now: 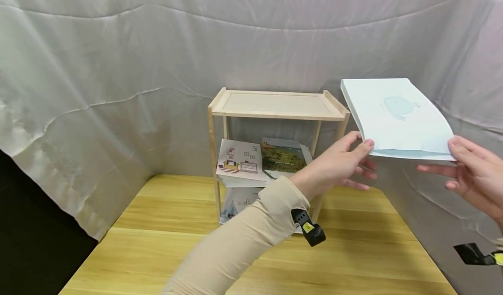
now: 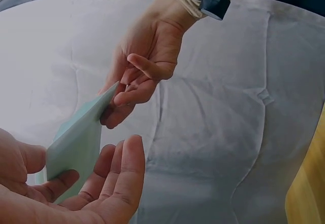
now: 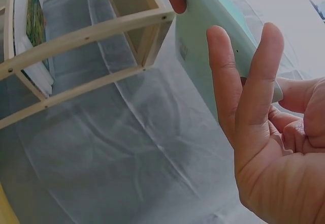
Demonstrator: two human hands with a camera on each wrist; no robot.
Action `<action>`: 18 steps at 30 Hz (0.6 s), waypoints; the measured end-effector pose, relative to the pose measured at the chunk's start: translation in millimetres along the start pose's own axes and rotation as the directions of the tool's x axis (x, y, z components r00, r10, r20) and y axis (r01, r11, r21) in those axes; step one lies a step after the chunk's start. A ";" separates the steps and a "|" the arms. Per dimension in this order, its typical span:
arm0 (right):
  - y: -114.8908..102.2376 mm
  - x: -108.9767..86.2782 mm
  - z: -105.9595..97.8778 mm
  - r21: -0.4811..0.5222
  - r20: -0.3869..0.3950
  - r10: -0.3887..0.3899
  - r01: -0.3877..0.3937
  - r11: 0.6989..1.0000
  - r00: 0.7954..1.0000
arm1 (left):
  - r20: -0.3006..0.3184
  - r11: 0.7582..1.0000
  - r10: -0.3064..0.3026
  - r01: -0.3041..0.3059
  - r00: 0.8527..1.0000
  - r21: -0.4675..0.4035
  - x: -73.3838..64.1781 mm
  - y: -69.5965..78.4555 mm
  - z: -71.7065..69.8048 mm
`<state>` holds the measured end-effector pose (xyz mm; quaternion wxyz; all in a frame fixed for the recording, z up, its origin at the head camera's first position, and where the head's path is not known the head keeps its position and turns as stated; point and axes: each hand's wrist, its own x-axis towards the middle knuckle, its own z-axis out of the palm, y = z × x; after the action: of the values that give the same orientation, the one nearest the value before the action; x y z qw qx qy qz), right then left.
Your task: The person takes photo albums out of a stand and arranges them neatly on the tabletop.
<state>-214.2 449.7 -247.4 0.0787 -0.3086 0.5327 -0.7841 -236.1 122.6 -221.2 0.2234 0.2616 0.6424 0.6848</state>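
Observation:
A pale blue booklet [image 1: 397,116] with a faint whale drawing is held up to the right of a wooden shelf in the head view. My left hand [image 1: 342,164] pinches its near left corner, thumb on top. The near right corner is pinched by my right hand [image 1: 477,172]. Seen edge-on in the left wrist view, the booklet [image 2: 81,132] looks thin and spans both hands. The right wrist view shows its underside, with two fingers [image 3: 254,87] of the right hand extended beside it.
The light wooden shelf [image 1: 277,105] stands on a wood-grain table [image 1: 169,225]. Its middle tier holds a white illustrated booklet [image 1: 239,159] and a green-and-brown picture book [image 1: 283,155]; another booklet [image 1: 237,203] lies lower down. Grey cloth [image 1: 157,54] hangs behind and at the sides.

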 end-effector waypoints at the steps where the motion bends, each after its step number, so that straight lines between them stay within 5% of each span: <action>1: 0.4 -2.7 -2.3 0.008 -0.008 0.003 -0.003 1.000 1.000 | 0.001 1.000 -0.005 0.005 1.000 -0.001 0.2 -1.3 1.8; 6: 6.1 -14.7 -11.4 0.047 -0.010 0.033 -0.032 0.998 0.999 | -0.008 0.999 -0.033 0.033 0.999 -0.014 1.0 -9.0 9.7; 18: 27.4 -33.7 -15.6 -0.040 -0.052 0.067 -0.069 0.997 0.996 | -0.013 0.990 -0.098 0.096 0.995 -0.103 6.7 -41.0 17.1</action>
<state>-201.8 465.7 -288.9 0.0854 -0.2718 0.5608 -0.7774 -231.4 143.0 -261.0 0.2638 0.2120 0.6205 0.7074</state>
